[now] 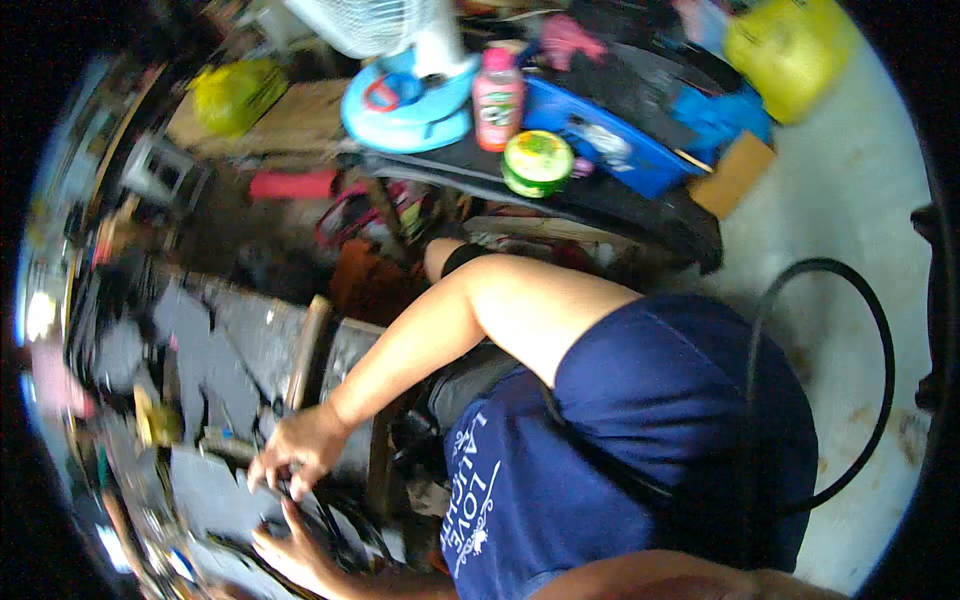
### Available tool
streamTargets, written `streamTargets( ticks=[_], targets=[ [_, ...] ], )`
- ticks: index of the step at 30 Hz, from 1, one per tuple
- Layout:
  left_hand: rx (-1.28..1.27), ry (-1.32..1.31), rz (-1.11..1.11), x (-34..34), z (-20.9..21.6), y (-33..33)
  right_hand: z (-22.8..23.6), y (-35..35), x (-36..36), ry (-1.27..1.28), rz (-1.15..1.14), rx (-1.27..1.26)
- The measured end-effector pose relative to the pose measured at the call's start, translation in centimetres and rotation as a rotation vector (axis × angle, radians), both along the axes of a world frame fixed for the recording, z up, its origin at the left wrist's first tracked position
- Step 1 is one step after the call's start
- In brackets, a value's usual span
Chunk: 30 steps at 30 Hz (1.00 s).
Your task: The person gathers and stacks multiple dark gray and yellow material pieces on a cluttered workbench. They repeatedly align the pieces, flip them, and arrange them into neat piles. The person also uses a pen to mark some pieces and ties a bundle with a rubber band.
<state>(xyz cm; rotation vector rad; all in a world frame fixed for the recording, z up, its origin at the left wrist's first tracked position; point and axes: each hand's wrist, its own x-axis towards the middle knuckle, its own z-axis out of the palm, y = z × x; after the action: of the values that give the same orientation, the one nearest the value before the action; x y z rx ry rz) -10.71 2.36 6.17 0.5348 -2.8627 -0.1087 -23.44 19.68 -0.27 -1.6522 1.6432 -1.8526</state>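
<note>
Both my hands are close together over the cluttered work surface at the lower left. My right hand point(305, 448) comes in on the upper arm, its fingers bent downward and drawn together around something small and dark that I cannot make out. Just below it is my left hand point(295, 556), thumb raised toward the right fingertips and the visible fingers apart from it. Dark strips point(345, 530) lie beside the hands. A flat grey sheet point(208, 492) lies by the fingertips, and more cut grey pieces point(205, 350) are spread farther up the surface. Blur hides fine detail.
A wooden bar point(308, 350) crosses the work surface near my right wrist. Beyond my arm, a dark bench point(640, 222) carries a fan with a light-blue base point(410, 115), a pink bottle point(498, 100), a green tub point(537, 163) and a blue tray point(640, 165). A black cable point(888, 380) loops at right.
</note>
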Motion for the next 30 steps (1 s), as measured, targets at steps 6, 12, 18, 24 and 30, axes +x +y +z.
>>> streamTargets(
  ticks=[6,12,18,24,30],
  targets=[
    [0.059,0.076,0.143,1.0,-0.2,1.2,-0.6,-0.6,-0.7,0.152,-0.085,-0.125],
    [0.167,0.139,0.186,1.7,0.6,0.4,4.3,-0.5,-1.1,-0.177,0.001,0.31],
    [0.252,0.351,0.077,3.0,1.7,0.1,4.9,-3.5,-4.7,-0.206,-0.052,0.164],
    [-0.027,0.637,0.185,6.6,3.3,-3.8,2.1,-4.6,-5.1,-0.296,-0.118,0.094],
    [0.095,0.75,0.333,9.9,2.8,-7.2,1.6,-4.2,-5.2,-0.242,-0.077,0.079]
  ],
)
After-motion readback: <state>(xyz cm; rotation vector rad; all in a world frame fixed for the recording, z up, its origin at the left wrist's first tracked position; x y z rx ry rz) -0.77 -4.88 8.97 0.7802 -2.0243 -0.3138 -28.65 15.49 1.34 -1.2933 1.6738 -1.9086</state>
